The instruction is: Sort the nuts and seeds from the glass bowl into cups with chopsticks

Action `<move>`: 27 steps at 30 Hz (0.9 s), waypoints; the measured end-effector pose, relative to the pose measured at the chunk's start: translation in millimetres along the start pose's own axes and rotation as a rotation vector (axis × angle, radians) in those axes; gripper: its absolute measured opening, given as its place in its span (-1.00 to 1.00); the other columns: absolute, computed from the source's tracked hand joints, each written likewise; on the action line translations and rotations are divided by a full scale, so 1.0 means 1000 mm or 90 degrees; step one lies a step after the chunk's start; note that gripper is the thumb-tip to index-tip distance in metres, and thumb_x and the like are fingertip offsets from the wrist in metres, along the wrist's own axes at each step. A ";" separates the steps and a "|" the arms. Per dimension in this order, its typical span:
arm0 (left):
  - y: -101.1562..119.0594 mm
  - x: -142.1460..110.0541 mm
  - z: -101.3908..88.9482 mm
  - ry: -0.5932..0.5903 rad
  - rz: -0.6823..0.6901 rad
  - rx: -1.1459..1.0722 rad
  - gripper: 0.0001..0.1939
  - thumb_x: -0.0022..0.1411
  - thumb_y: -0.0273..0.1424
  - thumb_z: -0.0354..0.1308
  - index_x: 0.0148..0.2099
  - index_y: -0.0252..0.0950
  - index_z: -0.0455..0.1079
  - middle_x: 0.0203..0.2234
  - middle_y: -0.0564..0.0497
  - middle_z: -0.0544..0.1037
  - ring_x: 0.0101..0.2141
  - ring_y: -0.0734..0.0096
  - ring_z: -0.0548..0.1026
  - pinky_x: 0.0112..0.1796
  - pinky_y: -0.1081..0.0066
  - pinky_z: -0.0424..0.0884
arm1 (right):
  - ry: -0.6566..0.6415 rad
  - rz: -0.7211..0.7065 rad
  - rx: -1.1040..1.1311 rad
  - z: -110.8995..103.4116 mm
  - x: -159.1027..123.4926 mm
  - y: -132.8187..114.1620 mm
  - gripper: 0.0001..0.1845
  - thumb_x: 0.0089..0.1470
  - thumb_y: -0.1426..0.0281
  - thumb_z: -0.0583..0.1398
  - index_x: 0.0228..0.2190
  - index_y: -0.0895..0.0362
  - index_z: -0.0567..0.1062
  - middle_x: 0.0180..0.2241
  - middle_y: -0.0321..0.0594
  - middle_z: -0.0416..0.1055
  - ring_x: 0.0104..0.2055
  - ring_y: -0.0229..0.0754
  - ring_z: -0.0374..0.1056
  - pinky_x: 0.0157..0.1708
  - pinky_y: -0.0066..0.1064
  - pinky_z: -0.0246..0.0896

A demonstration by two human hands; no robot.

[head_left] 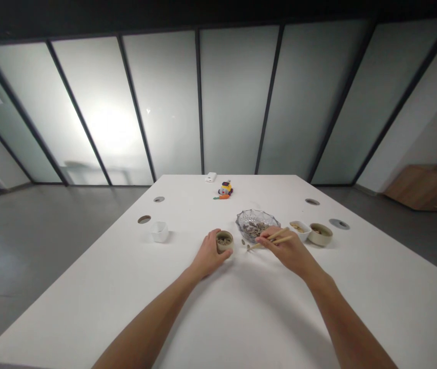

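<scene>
My left hand [209, 254] is wrapped round a small beige bowl [225, 249] that has several dark seed-like pieces in it. In my right hand [284, 248] is a pair of wooden chopsticks [274, 238], pointing left and down. Their tips are at a single dark piece [248, 248] on the table; whether they grip it I cannot tell. Another loose piece [243, 242] lies close by. Just behind my right hand stands a clear glass bowl [243, 219] with many similar pieces, partly covered by the hand.
Right of the glass bowl are a white dish [303, 235] with yellowish pieces and a beige bowl [321, 237]. A white cup [159, 233] stands at left. Farther back are a toy vehicle [226, 188], an orange carrot-like item [223, 197] and a white device [211, 177]. Holes pierce the white table [203, 328].
</scene>
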State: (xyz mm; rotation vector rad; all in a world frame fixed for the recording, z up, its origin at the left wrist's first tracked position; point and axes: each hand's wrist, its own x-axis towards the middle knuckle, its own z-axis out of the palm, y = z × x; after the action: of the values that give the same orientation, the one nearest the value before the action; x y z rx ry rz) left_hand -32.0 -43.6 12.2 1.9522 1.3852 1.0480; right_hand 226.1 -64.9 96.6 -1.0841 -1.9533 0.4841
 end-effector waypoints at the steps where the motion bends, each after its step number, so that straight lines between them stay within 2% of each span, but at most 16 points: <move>1: 0.000 0.000 0.000 -0.002 0.000 0.000 -0.28 0.15 -0.34 0.36 0.32 -0.25 0.24 0.24 -0.23 0.41 0.25 0.02 0.37 0.28 0.09 0.24 | -0.003 -0.003 0.005 0.000 0.000 -0.001 -0.50 0.23 -0.06 0.21 -0.55 -0.01 0.60 -0.36 -0.13 0.64 -0.30 0.04 0.55 -0.23 -0.14 0.48; 10: 0.002 -0.001 -0.001 -0.001 -0.007 0.007 -0.29 0.15 -0.33 0.36 0.31 -0.26 0.24 0.22 -0.24 0.42 0.22 0.02 0.40 0.26 0.10 0.26 | 0.009 -0.016 0.013 0.002 -0.001 0.006 -0.53 0.24 -0.04 0.23 -0.51 0.00 0.63 -0.34 -0.14 0.64 -0.26 0.02 0.55 -0.18 -0.15 0.48; 20: 0.004 -0.001 -0.002 -0.007 -0.006 0.006 -0.29 0.16 -0.34 0.36 0.31 -0.26 0.23 0.23 -0.23 0.41 0.23 0.02 0.38 0.27 0.10 0.25 | -0.004 0.001 0.018 0.001 -0.002 0.002 -0.56 0.22 -0.04 0.24 -0.46 0.01 0.63 -0.34 -0.15 0.63 -0.30 -0.01 0.53 -0.24 -0.18 0.47; 23: 0.003 -0.001 -0.001 -0.005 -0.006 0.003 -0.28 0.16 -0.33 0.36 0.32 -0.26 0.23 0.23 -0.23 0.41 0.23 0.01 0.38 0.27 0.08 0.25 | 0.042 -0.007 0.018 -0.001 -0.003 0.005 -0.56 0.21 -0.05 0.25 -0.43 0.02 0.64 -0.34 -0.13 0.63 -0.28 0.00 0.54 -0.23 -0.18 0.48; 27: 0.004 -0.001 -0.001 -0.006 -0.010 0.000 -0.29 0.16 -0.34 0.35 0.31 -0.25 0.23 0.24 -0.22 0.41 0.24 0.02 0.37 0.28 0.10 0.23 | 0.160 -0.035 0.001 -0.002 -0.003 0.002 -0.56 0.24 -0.03 0.25 -0.41 0.04 0.64 -0.40 -0.16 0.60 -0.34 -0.06 0.51 -0.30 -0.25 0.46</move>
State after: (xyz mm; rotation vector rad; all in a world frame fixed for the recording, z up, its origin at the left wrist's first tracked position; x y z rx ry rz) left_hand -30.5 -46.0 15.7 1.9412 1.3922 1.0300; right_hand 229.7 -66.7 94.8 -1.0347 -1.7551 0.3038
